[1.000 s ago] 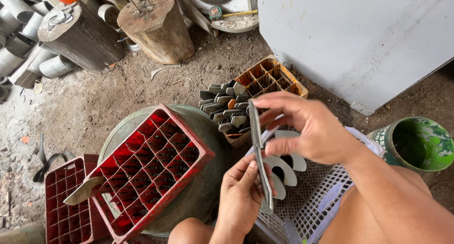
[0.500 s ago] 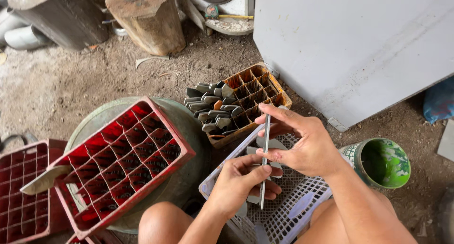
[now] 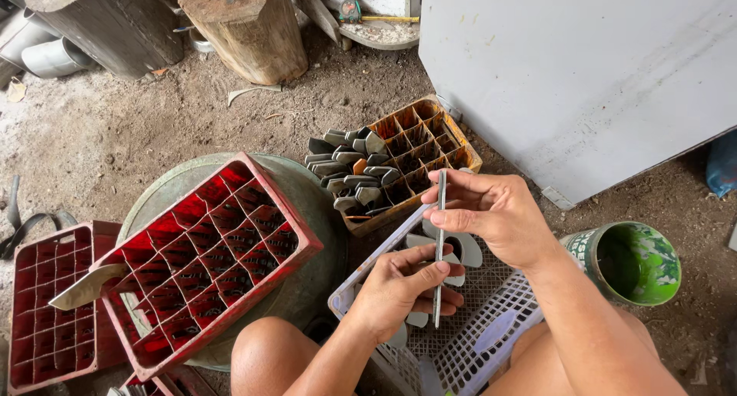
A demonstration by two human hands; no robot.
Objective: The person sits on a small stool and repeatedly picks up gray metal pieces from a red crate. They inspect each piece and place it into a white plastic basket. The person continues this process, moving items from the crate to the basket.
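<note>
Hands: left [image 3: 391, 292], right [image 3: 491, 212] pinch strip [image 3: 439, 246] | red crate [image 3: 203, 258] beside (tilted)

- Your one view — the head camera — looks steeply down from above your knees, close over the hands.
- It faces the dirt floor [image 3: 115, 127] ahead (no second view shares it).

Both hands grip a thin grey metal strip [image 3: 439, 250] upright: right hand [image 3: 499, 216] pinching its upper part, left hand [image 3: 399, 288] its lower part, above a white perforated plastic basket [image 3: 491, 327]; a red compartmented plastic crate [image 3: 203, 262] leans tilted on a round green metal drum [image 3: 307, 204]; an orange compartmented crate [image 3: 422, 139] holds grey metal pieces [image 3: 349, 173] at its left end.
</note>
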